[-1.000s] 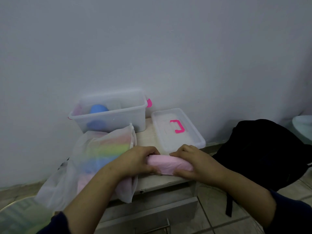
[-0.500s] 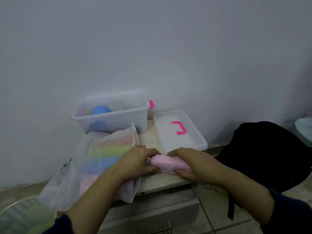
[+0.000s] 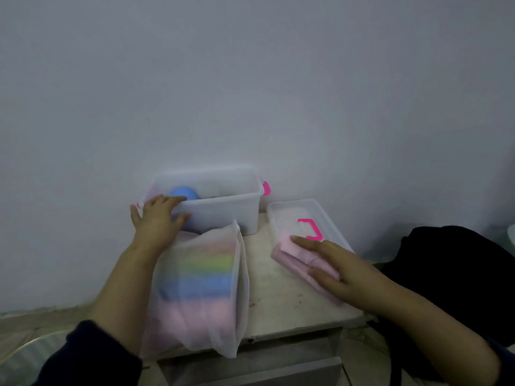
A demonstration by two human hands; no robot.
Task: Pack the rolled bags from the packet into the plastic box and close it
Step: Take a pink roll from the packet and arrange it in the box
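Pink roll (image 3: pixel 303 267) looks soft & light, so grip mid-body; right hand (image 3: pixel 345 271) holds it, left hand (image 3: pixel 158 218) flat-fingered on box (image 3: pixel 223 215).

plastic box (image 3: pixel 223 215): translucent, frosted plastic, smooth, at frame centre.
clips (image 3: pixel 266 188): glossy bright pink plastic on the box ends.
lid (image 3: pixel 281 218): the same cloudy plastic, with a pink plastic handle (image 3: pixel 310 229).
packet (image 3: pixel 200 291): thin, milky, matt film, softly creased, lower centre.
pink roll (image 3: pixel 303 263): soft, matt, thin sheet material.
tabletop (image 3: pixel 278 296): pale, matt, scuffed and speckled.
backpack (image 3: pixel 457 277): black matt cloth, right edge.
wall (image 3: pixel 250 79): plain, matt.
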